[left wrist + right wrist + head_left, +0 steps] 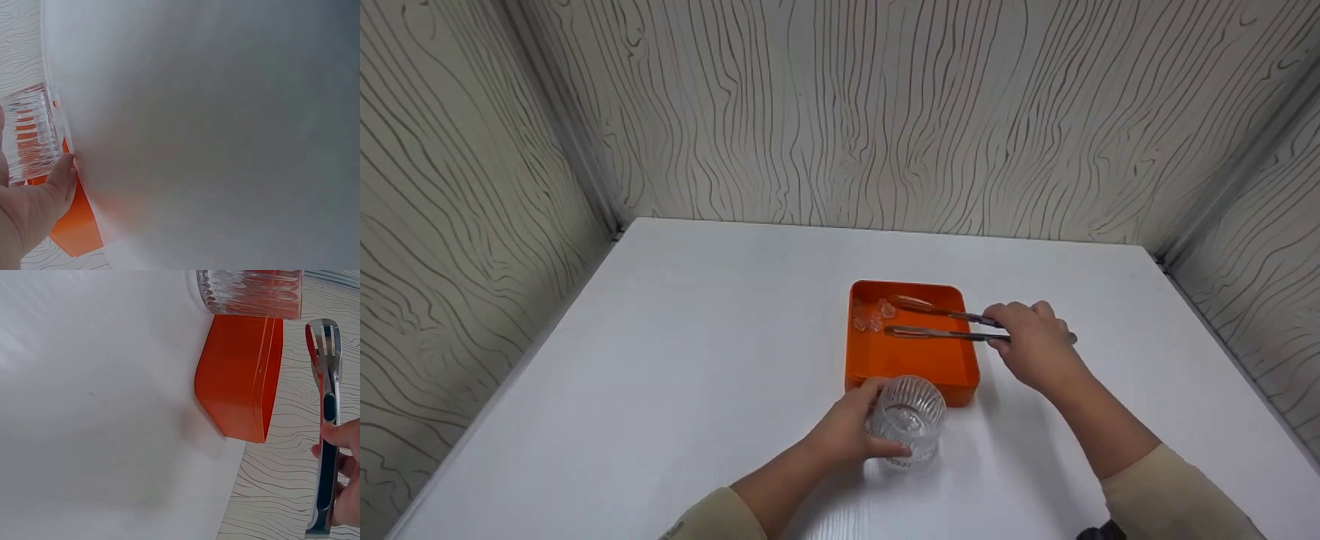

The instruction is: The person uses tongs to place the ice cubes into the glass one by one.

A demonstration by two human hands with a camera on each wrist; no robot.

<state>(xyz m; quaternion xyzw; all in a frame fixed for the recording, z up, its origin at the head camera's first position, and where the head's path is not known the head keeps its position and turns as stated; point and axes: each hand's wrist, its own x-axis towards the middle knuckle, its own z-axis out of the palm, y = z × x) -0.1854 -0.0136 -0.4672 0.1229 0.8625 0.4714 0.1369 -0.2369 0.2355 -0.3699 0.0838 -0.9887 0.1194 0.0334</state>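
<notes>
My left hand (847,427) holds a clear ribbed glass (911,420) by its side, thumb and fingers around it, just in front of the orange tray (915,361). The glass looks upright on the white table. My right hand (1035,341) grips metal tongs (937,334) with dark handles; their two arms stand apart over the tray. Several small clear pieces (874,322), like ice cubes, lie at the tray's far left, close to the tong tips. In the right wrist view the slotted tong head (325,337) has nothing visible between its arms.
The white table (697,360) stretches around the tray, with most of its surface to the left. Wood-grain patterned panels (840,112) stand behind it and along both sides. A small dark object (1101,531) shows beside the right sleeve at the bottom edge.
</notes>
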